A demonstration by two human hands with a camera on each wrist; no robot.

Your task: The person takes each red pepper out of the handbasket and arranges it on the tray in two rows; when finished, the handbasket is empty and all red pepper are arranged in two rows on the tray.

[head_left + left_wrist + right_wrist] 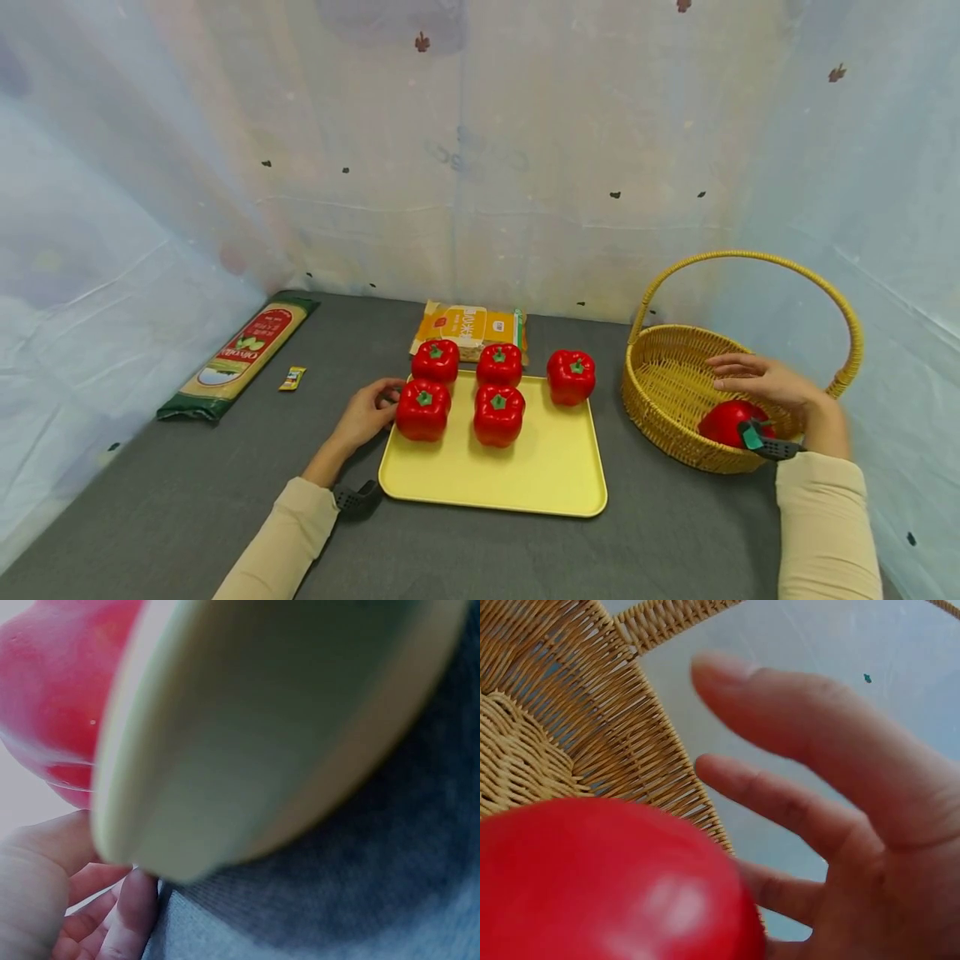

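A yellow tray (555, 471) lies on the table with several red bell peppers (498, 415) on it. At its left edge, my left hand (366, 414) grips the rim; the left wrist view has the thumb (56, 847) on the upper side and fingers lower down. One bell pepper (572, 377) sits at the tray's back right corner. Over the wicker basket (667, 425), my right hand (768, 382) is held with fingers loosely spread and nothing gripped. Below it a red bell pepper (615, 877) rests inside the basket, partly hidden by the wrist.
Behind the tray lies an orange-yellow food packet (480, 325). A long green and red package (243, 354) and a small yellow sachet (292, 378) lie to the left. The basket's tall handle (750, 254) arches above the right hand. Pale sheeting (525, 183) hangs behind the table.
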